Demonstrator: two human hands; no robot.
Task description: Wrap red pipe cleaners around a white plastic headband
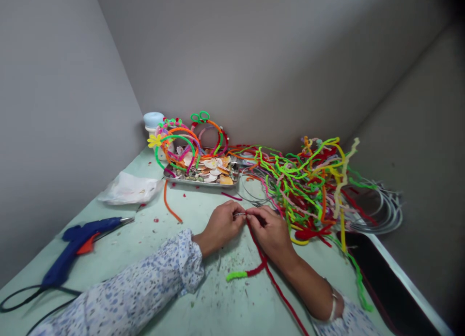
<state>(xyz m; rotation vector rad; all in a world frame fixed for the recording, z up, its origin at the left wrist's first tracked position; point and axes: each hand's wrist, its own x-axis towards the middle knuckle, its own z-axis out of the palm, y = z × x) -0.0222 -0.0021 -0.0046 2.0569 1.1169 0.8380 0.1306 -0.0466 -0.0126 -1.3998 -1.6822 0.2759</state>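
Note:
In the head view, my left hand (pixel 222 228) is closed in a pinch on a thin grey wire (pixel 239 214), most of which is hidden by the fingers. My right hand (pixel 273 234) pinches the top of a red pipe cleaner (pixel 276 286) where it meets the wire, close to the left fingertips. The red strand runs down beneath my right wrist towards the front edge of the view. A shorter red piece with a bright green end (pixel 237 276) curves to the left below my hands.
A blue glue gun (pixel 78 241) lies at left with its cord. Behind are a plastic bag (pixel 131 188), a metal tray (pixel 203 183) of shells and several pipe-cleaner headbands (pixel 181 137). Tangled pipe cleaners (pixel 308 181), coiled wire (pixel 390 210) and a black tray-like object (pixel 381 278) occupy the right.

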